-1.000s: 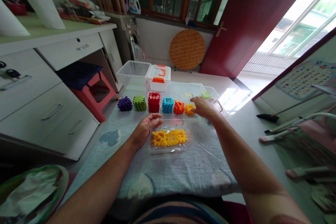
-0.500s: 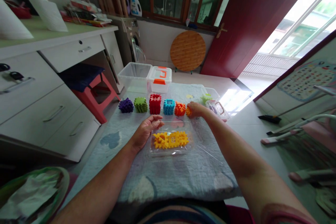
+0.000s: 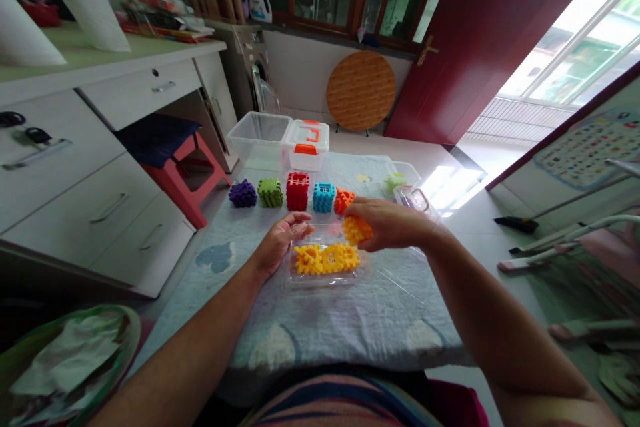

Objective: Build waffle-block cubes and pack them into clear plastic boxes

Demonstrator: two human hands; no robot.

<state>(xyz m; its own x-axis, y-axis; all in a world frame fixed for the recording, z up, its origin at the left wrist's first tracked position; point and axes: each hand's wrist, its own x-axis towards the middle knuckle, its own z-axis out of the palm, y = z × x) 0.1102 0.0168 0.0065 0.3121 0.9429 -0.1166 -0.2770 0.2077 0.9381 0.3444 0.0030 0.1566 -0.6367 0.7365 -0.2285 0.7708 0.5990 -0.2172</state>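
My right hand point(image 3: 393, 223) grips a yellow-orange interlocking block cube point(image 3: 355, 230) above the right far corner of a clear plastic box point(image 3: 325, 282). Yellow interlocking blocks point(image 3: 327, 259) lie inside that box. At the box's left far corner, my left hand point(image 3: 285, 240) is closed around the rim with curled fingers. Behind the box stands a row of block cubes: purple point(image 3: 243, 193), green point(image 3: 271, 192), red point(image 3: 298, 191), blue point(image 3: 324, 197) and orange point(image 3: 343, 200). My right hand partly covers the orange one.
At the table's far edge stand an uncovered clear bin point(image 3: 260, 140) and a lidded box point(image 3: 307, 147) with orange latches. A small container point(image 3: 400, 177) with green pieces and a clear case point(image 3: 413, 199) sit at the far right. A pink stool point(image 3: 185, 177) stands left of the table.
My right hand has lifted the yellow-orange block cube from the row's right end and brought it nearer, over the clear box. My left hand stays at the box's corner.
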